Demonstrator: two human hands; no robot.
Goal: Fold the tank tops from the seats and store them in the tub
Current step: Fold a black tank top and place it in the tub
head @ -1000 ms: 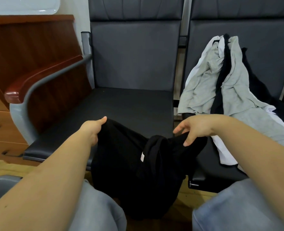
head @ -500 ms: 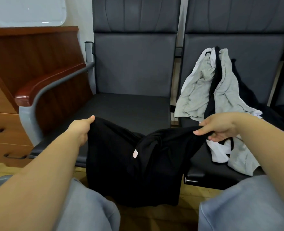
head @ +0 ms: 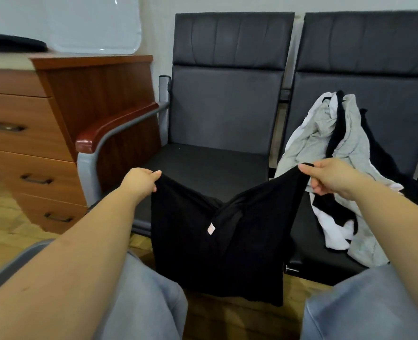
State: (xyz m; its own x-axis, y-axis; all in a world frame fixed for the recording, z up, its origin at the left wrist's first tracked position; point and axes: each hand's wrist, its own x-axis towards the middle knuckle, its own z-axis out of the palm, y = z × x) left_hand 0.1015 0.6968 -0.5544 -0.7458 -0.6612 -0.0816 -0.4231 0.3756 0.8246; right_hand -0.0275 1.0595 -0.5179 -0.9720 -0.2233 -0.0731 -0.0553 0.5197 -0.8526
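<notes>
A black tank top (head: 217, 246) hangs between my hands in front of the left seat (head: 210, 165), sagging in the middle, with a small pale label showing. My left hand (head: 140, 180) pinches its left top corner. My right hand (head: 330, 176) pinches the right top corner, held over the edge of the right seat. A pile of grey, white and black tank tops (head: 338, 153) lies on the right seat (head: 306, 244) and leans against its backrest. The grey curved rim at the lower left (head: 14, 263) may be the tub; most of it is hidden by my arm.
A wooden drawer cabinet (head: 33, 148) stands to the left of the seats. The left seat has a red-brown armrest (head: 114, 128) on a grey frame. My knees in light blue trousers (head: 144, 300) fill the bottom. Wooden floor lies below.
My hands have moved apart and upward, spreading the black tank top wider. My right hand has shifted to the right, over the edge of the pile's seat.
</notes>
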